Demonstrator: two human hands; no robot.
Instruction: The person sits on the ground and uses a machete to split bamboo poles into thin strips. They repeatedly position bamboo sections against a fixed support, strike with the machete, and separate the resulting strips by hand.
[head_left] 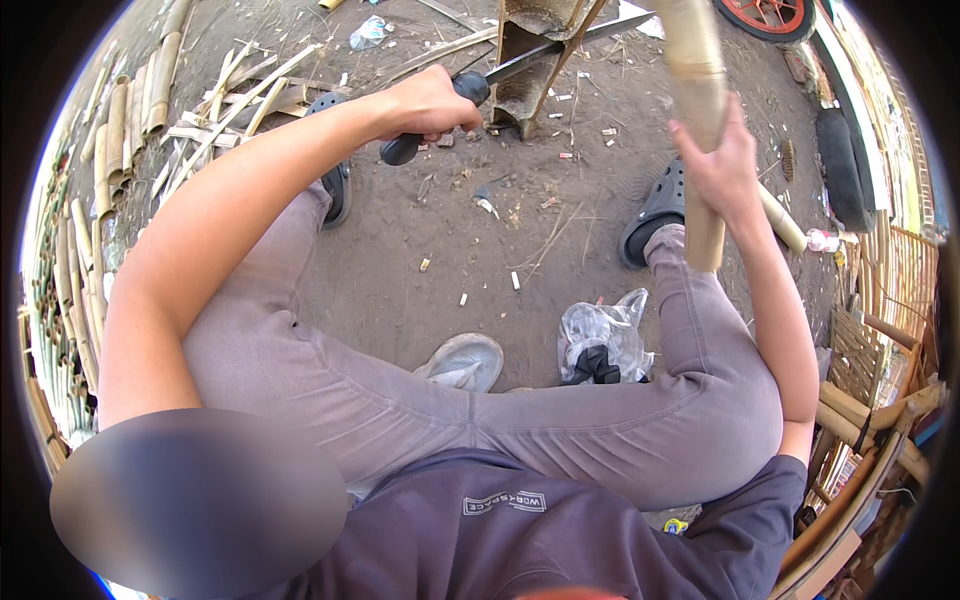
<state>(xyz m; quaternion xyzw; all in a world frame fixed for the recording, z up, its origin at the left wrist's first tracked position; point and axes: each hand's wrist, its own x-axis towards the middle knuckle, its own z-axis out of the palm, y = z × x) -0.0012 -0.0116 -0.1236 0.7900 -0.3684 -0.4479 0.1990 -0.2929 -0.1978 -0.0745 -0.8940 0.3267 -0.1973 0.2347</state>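
My left hand (pixel 428 104) is closed round the black handle (pixel 403 149) of a long machete. Its dark blade (pixel 525 62) points up and to the right, crossing a brown, hollow, trough-like piece (pixel 520 95) that looks like split bamboo and stands on the ground. How deep the blade sits in it I cannot tell. In my right hand (pixel 722 165) is a thick, pale bamboo length (pixel 697 70), gripped near its lower end and held upright over my right shoe. Its upper part is smeared by motion and runs past the top edge.
Split bamboo strips (pixel 235 95) and bamboo poles (pixel 75 270) lie at the left. A clear plastic bag (pixel 605 335) rests between my legs, near a grey sandal (pixel 468 362). At the right are a black tyre (pixel 845 170), a red-rimmed wheel (pixel 770 15) and a bamboo piece (pixel 783 220).
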